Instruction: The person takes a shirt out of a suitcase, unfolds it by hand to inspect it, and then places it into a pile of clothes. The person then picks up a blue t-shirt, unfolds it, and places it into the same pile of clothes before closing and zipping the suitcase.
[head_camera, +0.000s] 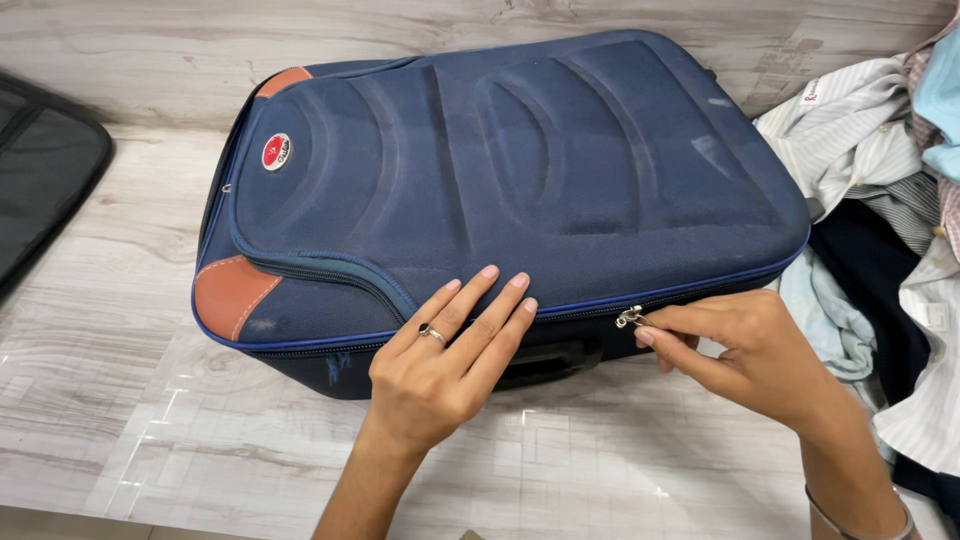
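A big blue suitcase lies flat on the pale wood-look table. It fills the middle of the view, from about 9 o'clock to 3 o'clock. It has orange-brown corner patches and a small round red badge near 10 o'clock.

The left hand lies flat on the lid near the front edge, at about 6 o'clock. Its fingers are spread out and hold nothing. One finger wears a ring.

The right hand is at about 4 o'clock. Its fingers are pinched tight on the small silver zipper pull, which sits on the zip line along the front side of the suitcase. A thin bangle is on that wrist.

To do this well, I think the flat hand should press the lid down firmly so the two zip edges stay close. The pull should go straight along the zip line, not up or out. Slow is better, so no cloth gets caught.

A pile of clothes lies at 3 o'clock, just beside the suitcase. A black bag peeks in at 9 o'clock.
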